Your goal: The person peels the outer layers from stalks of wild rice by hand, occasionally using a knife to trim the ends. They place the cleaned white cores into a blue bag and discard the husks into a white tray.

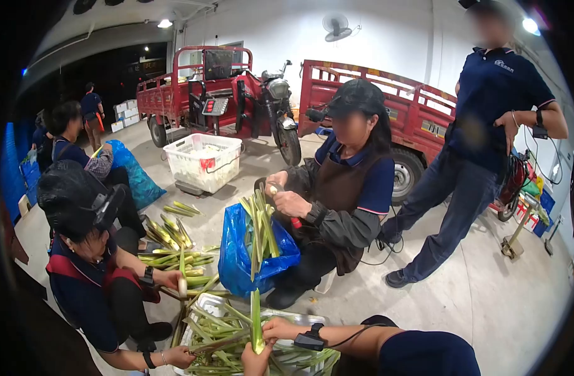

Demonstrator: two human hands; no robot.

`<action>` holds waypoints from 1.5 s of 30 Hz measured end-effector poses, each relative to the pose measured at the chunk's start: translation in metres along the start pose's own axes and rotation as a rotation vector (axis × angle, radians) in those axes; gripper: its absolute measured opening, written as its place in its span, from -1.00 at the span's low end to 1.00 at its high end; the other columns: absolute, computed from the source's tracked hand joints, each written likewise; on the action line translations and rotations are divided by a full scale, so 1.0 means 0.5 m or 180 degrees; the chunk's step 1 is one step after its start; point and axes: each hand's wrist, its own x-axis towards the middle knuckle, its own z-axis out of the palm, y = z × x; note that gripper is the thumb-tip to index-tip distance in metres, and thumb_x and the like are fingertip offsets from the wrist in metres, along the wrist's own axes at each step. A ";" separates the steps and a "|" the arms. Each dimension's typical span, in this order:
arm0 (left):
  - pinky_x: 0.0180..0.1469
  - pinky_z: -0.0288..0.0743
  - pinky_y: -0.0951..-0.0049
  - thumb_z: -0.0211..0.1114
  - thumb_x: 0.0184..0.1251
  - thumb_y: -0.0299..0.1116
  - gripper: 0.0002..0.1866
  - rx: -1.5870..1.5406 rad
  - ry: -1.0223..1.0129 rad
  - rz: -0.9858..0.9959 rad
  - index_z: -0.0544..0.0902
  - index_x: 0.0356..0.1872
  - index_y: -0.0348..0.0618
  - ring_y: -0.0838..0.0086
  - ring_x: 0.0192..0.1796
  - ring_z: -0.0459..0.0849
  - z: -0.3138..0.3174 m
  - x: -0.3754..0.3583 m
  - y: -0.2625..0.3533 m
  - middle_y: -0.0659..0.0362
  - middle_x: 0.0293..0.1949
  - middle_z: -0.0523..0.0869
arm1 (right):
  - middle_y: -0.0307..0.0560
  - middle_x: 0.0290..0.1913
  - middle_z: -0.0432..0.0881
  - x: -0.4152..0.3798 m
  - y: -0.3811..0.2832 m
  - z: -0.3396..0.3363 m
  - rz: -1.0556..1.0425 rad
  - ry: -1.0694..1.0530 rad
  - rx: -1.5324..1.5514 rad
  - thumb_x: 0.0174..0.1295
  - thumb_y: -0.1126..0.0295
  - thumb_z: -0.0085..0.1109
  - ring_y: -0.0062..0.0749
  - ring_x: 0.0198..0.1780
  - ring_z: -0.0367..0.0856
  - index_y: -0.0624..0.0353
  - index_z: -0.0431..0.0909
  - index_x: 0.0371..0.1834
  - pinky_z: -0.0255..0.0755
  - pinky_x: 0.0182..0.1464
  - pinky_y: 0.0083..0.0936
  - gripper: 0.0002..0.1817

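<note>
My left hand [255, 360], at the bottom edge, is closed around the lower end of a water bamboo shoot [256, 319]. The shoot stands almost upright, its long green leaf sheath pointing up. Pressed against its pale base is my right hand [279, 329], fingers closed on the sheath; a black device sits on that wrist. Directly beneath both hands is a white crate [207, 303] heaped with green leaf strips [221, 335].
Across from me a person peels a shoot over a blue bag [237, 266]. A co-worker at left handles another beside piled shoots [168, 260]. Behind are a white basket [199, 172], red cargo tricycles [215, 94] and a standing person [475, 119].
</note>
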 end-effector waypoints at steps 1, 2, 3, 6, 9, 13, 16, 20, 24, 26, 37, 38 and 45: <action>-0.30 0.46 0.44 0.47 0.09 -0.12 -0.56 0.0020 -0.0013 -0.0046 0.58 -0.20 -0.28 0.48 -0.33 0.58 0.000 -0.005 -0.008 0.16 -0.34 0.66 | -0.22 -0.49 0.62 0.005 0.011 0.007 -0.0029 0.0149 0.0056 0.13 0.40 0.16 -0.64 -0.42 0.58 0.29 0.63 -0.38 0.47 -0.35 -0.69 -0.84; -0.35 0.45 0.44 0.46 0.11 -0.12 -0.58 -0.0028 0.0009 -0.0007 0.58 -0.23 -0.27 0.49 -0.39 0.57 0.003 -0.003 -0.018 0.17 -0.38 0.65 | -0.23 -0.46 0.61 0.010 0.022 0.011 -0.0081 0.0239 0.0117 0.14 0.42 0.14 -0.63 -0.42 0.58 0.28 0.62 -0.31 0.47 -0.36 -0.68 -0.84; -0.41 0.44 0.45 0.45 0.13 -0.12 -0.60 -0.0091 0.0027 0.0056 0.57 -0.27 -0.26 0.49 -0.44 0.57 0.012 0.008 -0.029 0.19 -0.43 0.64 | -0.23 -0.46 0.61 0.013 0.029 0.007 -0.0071 0.0250 0.0123 0.14 0.42 0.14 -0.63 -0.42 0.58 0.28 0.62 -0.31 0.47 -0.36 -0.68 -0.84; -0.54 0.35 0.55 0.36 0.24 -0.19 -0.71 -0.0689 -0.0240 -0.0402 0.56 -0.27 -0.22 0.58 -0.59 0.50 0.013 0.022 -0.063 0.25 -0.52 0.59 | -0.22 -0.30 0.62 0.023 0.030 0.000 0.0334 0.0193 0.0561 0.14 0.44 0.11 -0.61 -0.28 0.59 0.30 0.55 -0.06 0.50 -0.28 -0.65 -0.70; -0.57 0.33 0.61 0.29 0.33 -0.22 -0.76 -0.1242 -0.0581 -0.0620 0.58 -0.20 -0.19 0.61 -0.60 0.50 0.002 0.045 -0.087 0.28 -0.52 0.58 | -0.26 -0.30 0.59 0.008 -0.025 0.023 -0.0143 0.0305 0.0819 0.10 0.41 0.15 -0.57 -0.31 0.56 0.26 0.52 -0.02 0.49 -0.30 -0.59 -0.65; -0.45 0.38 0.56 0.27 0.32 -0.23 -0.73 -0.0767 -0.0284 -0.0784 0.58 -0.17 -0.25 0.57 -0.49 0.52 -0.004 0.041 -0.056 0.24 -0.45 0.60 | -0.16 -0.05 0.52 0.039 -0.011 -0.001 0.0001 -0.0253 0.0058 0.10 0.42 0.16 -0.53 -0.09 0.51 0.24 0.36 0.17 0.45 -0.17 -0.56 -0.49; -0.21 0.39 0.48 0.22 0.36 -0.16 -0.63 0.0724 0.0543 -0.0170 0.56 -0.20 -0.37 0.53 -0.29 0.53 -0.001 0.039 -0.062 0.20 -0.38 0.61 | -0.12 -0.10 0.54 0.042 0.001 0.034 -0.0574 0.0318 -0.0271 0.11 0.46 0.17 -0.51 -0.10 0.53 0.26 0.29 0.19 0.46 -0.14 -0.54 -0.46; -0.24 0.34 0.51 0.03 0.48 -0.11 -0.57 -0.0534 0.0294 0.0034 0.59 -0.15 -0.36 0.59 -0.31 0.45 0.021 0.054 -0.129 0.28 -0.40 0.56 | -0.16 -0.20 0.59 0.035 -0.030 0.020 -0.0493 0.0259 0.0134 0.10 0.51 0.19 -0.47 -0.14 0.58 0.22 0.28 0.17 0.50 -0.17 -0.53 -0.48; -0.36 0.37 0.53 0.10 0.45 -0.19 -0.67 -0.0191 -0.0034 -0.0259 0.59 -0.16 -0.33 0.63 -0.42 0.45 -0.002 0.056 -0.136 0.28 -0.45 0.53 | -0.13 -0.14 0.59 0.015 -0.055 0.020 -0.0019 -0.0036 0.0463 0.06 0.59 0.14 -0.46 -0.11 0.60 0.20 0.28 0.17 0.53 -0.21 -0.52 -0.47; -0.51 0.43 0.49 0.14 0.42 -0.24 -0.71 -0.0767 -0.0313 -0.0689 0.56 -0.13 -0.32 0.55 -0.51 0.50 -0.011 0.057 -0.136 0.24 -0.48 0.54 | -0.15 -0.14 0.58 0.015 -0.061 0.019 -0.0080 -0.0139 0.0600 0.03 0.66 0.11 -0.48 -0.12 0.59 0.21 0.30 0.15 0.51 -0.21 -0.53 -0.46; -0.44 0.49 0.58 0.19 0.38 -0.23 -0.69 -0.1659 -0.1359 -0.1039 0.58 -0.05 -0.27 0.53 -0.46 0.61 -0.048 0.016 -0.032 0.20 -0.41 0.65 | -0.18 -0.26 0.57 0.008 -0.054 0.018 0.0152 -0.0008 0.1082 -0.11 0.66 0.07 -0.50 -0.18 0.55 0.15 0.49 -0.13 0.43 -0.15 -0.57 -0.61; -0.37 0.52 0.61 0.18 0.38 -0.22 -0.66 -0.1937 -0.1640 -0.1044 0.58 0.00 -0.26 0.53 -0.41 0.63 -0.054 0.016 -0.031 0.19 -0.39 0.67 | -0.17 -0.26 0.57 0.002 -0.058 0.023 0.0214 -0.0061 0.1335 -0.10 0.65 0.07 -0.49 -0.19 0.56 0.14 0.50 -0.12 0.43 -0.15 -0.56 -0.61; -0.29 0.46 0.41 0.29 0.29 -0.16 -0.66 0.0390 0.0391 -0.0134 0.60 -0.22 -0.31 0.49 -0.35 0.57 -0.016 0.061 -0.105 0.09 -0.40 0.66 | -0.24 -0.13 0.60 0.021 -0.030 0.033 -0.0131 0.0651 0.0728 0.04 0.62 0.08 -0.54 -0.09 0.56 0.11 0.51 0.03 0.45 -0.06 -0.55 -0.58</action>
